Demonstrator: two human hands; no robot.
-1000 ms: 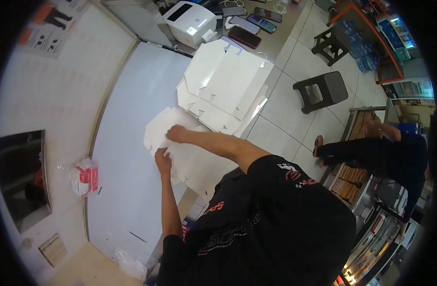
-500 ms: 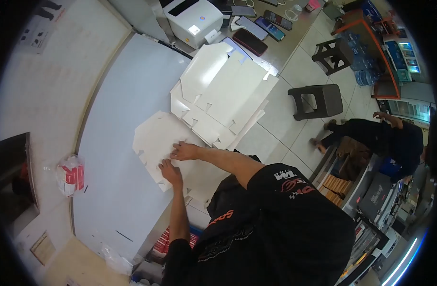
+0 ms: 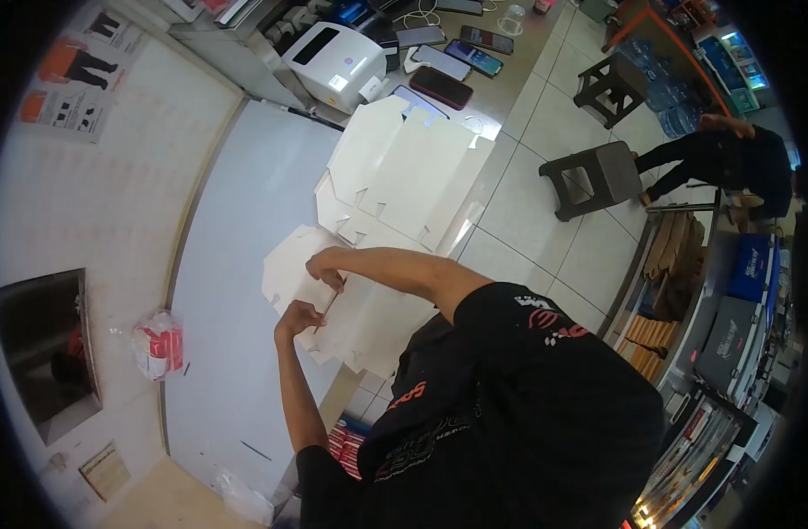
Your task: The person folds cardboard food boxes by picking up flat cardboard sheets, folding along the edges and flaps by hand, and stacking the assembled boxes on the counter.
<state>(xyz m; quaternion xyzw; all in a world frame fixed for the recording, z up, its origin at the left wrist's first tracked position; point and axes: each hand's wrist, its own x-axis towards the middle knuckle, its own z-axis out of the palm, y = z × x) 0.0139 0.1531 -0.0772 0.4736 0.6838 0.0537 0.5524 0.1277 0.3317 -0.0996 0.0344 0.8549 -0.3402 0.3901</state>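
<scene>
Cardboard (image 3: 285, 263) at centre-left could crease crookedly if we pull unevenly — our left hand (image 3: 296, 320) and right hand (image 3: 326, 264) seem to pinch its raised edge.

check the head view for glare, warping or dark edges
Head view: strong fisheye bending, straight edges such as the wall panel's bow outward, and the corners go black; glare whitens the counter just past the white cardboard stack; small lights at lower right burn out.
</scene>
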